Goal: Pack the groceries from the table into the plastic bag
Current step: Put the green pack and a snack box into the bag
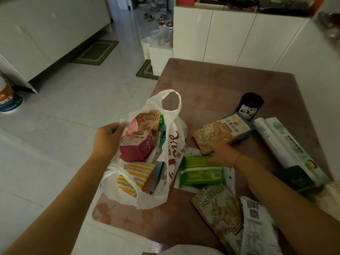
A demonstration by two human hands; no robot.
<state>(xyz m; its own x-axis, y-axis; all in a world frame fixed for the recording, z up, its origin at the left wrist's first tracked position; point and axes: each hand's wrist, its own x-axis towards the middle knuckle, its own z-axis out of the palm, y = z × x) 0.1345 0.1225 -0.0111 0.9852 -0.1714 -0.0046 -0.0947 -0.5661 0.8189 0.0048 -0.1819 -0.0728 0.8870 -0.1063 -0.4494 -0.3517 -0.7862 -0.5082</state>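
Plastic bag [173,144] rim pinched by left hand [107,139] fingers — right hand [221,151] fingers grasp pack [219,134] lettered RRELS.

white plastic bag [173,142]: open, part-filled, upright | tan snack packet [217,137], green pack [200,172]: lying just right of bag

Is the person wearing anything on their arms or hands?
Both arms are bare, no sleeves showing. The left hand wears nothing. The right hand has no glove either, but a thin band circles its wrist.
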